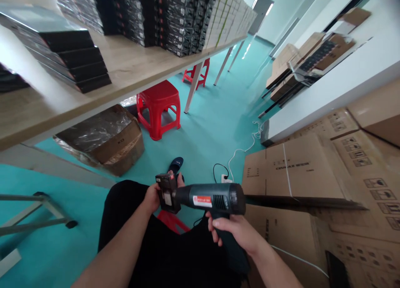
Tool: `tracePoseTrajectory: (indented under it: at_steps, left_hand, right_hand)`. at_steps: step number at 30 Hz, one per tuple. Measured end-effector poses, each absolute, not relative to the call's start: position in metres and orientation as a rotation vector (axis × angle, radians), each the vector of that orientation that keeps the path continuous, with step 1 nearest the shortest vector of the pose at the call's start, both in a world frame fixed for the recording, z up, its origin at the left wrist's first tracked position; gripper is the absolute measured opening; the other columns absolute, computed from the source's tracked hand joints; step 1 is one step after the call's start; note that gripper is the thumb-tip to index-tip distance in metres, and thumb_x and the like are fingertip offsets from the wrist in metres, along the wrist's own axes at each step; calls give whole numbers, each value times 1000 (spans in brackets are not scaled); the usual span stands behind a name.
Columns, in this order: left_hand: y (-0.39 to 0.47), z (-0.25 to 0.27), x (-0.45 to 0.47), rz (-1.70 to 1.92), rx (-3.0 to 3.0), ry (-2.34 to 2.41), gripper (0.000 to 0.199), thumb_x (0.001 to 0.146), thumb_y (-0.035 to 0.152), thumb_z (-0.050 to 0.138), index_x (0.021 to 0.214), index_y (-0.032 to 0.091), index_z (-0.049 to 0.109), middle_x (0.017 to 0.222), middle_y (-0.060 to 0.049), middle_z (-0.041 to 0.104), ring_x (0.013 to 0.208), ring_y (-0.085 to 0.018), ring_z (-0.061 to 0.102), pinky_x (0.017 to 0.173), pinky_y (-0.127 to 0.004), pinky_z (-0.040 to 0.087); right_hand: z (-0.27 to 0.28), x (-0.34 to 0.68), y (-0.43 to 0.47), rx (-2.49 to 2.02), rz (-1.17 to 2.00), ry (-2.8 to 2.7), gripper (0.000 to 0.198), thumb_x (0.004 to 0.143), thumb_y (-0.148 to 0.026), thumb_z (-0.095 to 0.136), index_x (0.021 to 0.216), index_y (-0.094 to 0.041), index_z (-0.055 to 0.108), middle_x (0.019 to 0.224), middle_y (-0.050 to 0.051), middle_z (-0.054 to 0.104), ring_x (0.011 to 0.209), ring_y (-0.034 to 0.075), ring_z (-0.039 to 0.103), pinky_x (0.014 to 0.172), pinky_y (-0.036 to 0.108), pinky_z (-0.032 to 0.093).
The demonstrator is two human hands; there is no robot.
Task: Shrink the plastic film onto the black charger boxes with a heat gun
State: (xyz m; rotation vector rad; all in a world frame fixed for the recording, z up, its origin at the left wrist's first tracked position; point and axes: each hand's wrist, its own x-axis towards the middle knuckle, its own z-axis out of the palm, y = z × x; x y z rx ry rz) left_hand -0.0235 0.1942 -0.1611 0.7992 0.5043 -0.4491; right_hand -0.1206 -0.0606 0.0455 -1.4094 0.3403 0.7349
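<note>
My left hand [152,199] grips a small black box [168,190] with pale print on its face, holding it upright over my lap. Fingers show on both sides of the box. My right hand [229,227] is wrapped round the handle of a dark teal heat gun [215,197] with an orange and white label. Its nozzle points left at the box's right side, very close to it; whether they touch I cannot tell.
Stacks of wrapped black boxes [184,21] stand on the wooden table [134,71]. Below it are a red stool [159,96] and an open carton [115,146]. Large cartons [290,167] rise at my right. A power strip [226,179] and cables lie on the teal floor.
</note>
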Motion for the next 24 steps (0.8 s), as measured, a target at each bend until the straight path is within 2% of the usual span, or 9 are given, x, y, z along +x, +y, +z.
tracePoseTrajectory:
  at_steps: [4, 10, 14, 18, 21, 24]
  left_hand:
    - [202, -166, -21, -438, 702, 739, 18, 51, 19, 50, 67, 18, 58, 61, -5, 62, 78, -28, 64, 73, -41, 52]
    - [204, -161, -19, -446, 688, 753, 21, 53, 21, 48, 71, 17, 57, 64, -5, 63, 74, -26, 64, 67, -37, 52]
    - [202, -155, -21, -487, 658, 687, 18, 59, 27, 49, 72, 17, 58, 61, -5, 61, 68, -25, 64, 63, -36, 52]
    - [202, -141, -25, -607, 622, 542, 41, 72, 47, 50, 90, 13, 63, 76, -11, 67, 69, -25, 65, 64, -38, 52]
    - [202, -128, -27, -664, 607, 483, 64, 74, 67, 46, 100, 11, 63, 86, -15, 69, 83, -29, 65, 74, -42, 51]
    - [202, -120, -29, -624, 682, 458, 62, 71, 67, 53, 102, 14, 63, 93, -15, 69, 95, -32, 63, 82, -44, 49]
  right_hand:
    - [45, -139, -71, -1545, 885, 338, 23, 73, -24, 65, 93, -13, 67, 73, 4, 65, 55, 15, 59, 52, 28, 47]
    - [42, -150, -85, -1399, 781, 500, 26, 77, -26, 61, 99, -14, 65, 79, 5, 65, 59, 16, 61, 52, 26, 47]
    - [38, -156, -89, -1287, 709, 527, 27, 78, -25, 59, 102, -12, 64, 80, 7, 66, 59, 15, 61, 50, 25, 46]
    - [31, -161, -94, -1203, 652, 526, 28, 81, -25, 55, 104, -12, 64, 81, 8, 66, 58, 14, 60, 49, 24, 45]
    - [27, -162, -97, -1187, 606, 569, 27, 82, -25, 54, 103, -12, 64, 82, 8, 66, 58, 13, 59, 49, 23, 45]
    - [25, -161, -100, -1181, 582, 581, 27, 82, -26, 54, 103, -12, 64, 82, 7, 66, 59, 14, 59, 50, 23, 45]
